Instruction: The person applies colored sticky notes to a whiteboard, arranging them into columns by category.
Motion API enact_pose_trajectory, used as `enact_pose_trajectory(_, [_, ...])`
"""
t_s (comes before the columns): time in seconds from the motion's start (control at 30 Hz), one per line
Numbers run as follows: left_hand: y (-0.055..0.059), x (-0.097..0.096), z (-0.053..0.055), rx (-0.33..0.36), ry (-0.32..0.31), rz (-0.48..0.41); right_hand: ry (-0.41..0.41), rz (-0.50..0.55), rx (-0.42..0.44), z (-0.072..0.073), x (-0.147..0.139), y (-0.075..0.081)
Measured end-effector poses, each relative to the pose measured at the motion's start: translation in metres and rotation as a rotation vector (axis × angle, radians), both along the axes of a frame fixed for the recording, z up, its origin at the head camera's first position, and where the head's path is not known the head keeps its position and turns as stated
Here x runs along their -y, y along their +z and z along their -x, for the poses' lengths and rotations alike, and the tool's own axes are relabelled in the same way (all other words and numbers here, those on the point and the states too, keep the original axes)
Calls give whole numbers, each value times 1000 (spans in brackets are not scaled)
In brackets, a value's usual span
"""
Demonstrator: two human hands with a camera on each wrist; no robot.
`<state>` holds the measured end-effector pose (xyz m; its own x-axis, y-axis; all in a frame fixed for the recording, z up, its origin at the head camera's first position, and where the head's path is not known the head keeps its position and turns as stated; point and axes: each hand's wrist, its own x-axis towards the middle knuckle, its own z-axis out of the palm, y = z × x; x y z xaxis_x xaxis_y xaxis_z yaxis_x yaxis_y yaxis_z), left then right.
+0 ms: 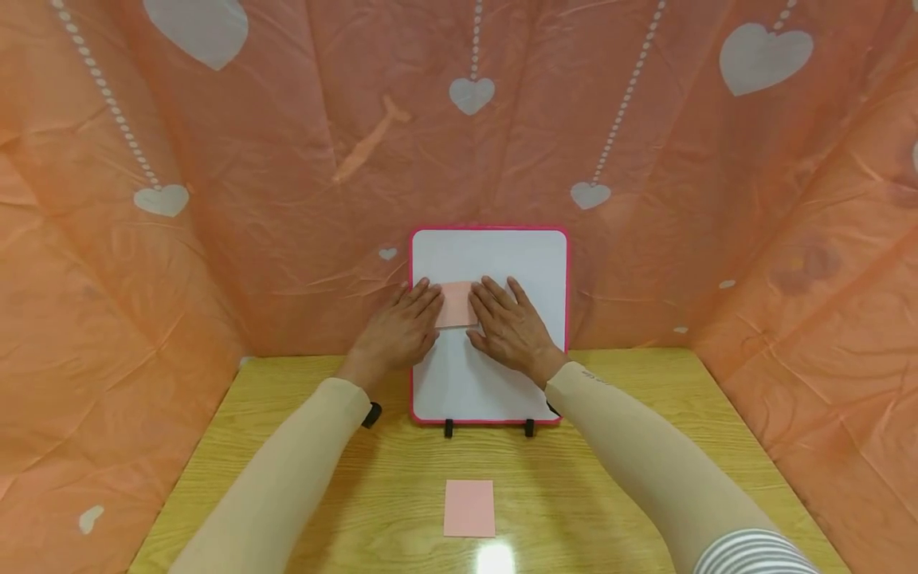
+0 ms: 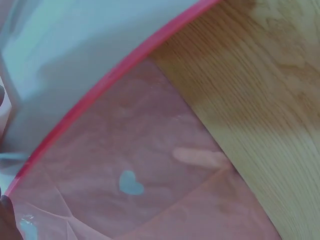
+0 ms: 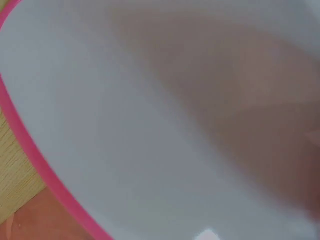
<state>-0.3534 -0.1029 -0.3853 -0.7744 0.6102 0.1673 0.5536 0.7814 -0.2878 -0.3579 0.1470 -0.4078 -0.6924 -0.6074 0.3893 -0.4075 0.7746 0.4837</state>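
Note:
A small whiteboard (image 1: 488, 383) with a pink frame stands upright at the back of the table. Against its face lies a pink sticky note (image 1: 457, 304), between my two hands. The fingers of my left hand (image 1: 400, 328) are extended and touch the note's left edge. My right hand (image 1: 511, 328) lies spread on the board, its fingertips at the note's right edge. The left wrist view has only bits of fingers at its left border, beside the board's pink rim (image 2: 95, 92). In the right wrist view, the white board surface (image 3: 100, 130) fills most of the picture.
A second pink sticky note (image 1: 469, 509) lies on the wooden table (image 1: 402, 510), in front of the board. Two black stand feet (image 1: 529, 428) hold the board's lower edge. Orange cloth (image 1: 272, 239) with white hearts hangs behind and at both sides.

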Motion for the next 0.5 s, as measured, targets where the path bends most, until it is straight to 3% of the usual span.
enact_pose_trajectory(0.1, [-2,2,0,-1,-14,-14,11,8,-8,1,5,1])
enact_pose_trajectory(0.23, [-3,2,-1,-18,-13,-17,16,1,54,3,14,3])
enact_pose_trajectory(0.5, [-4,7,-2,-31,-7,-13,-74,22,63,-1,7,2])
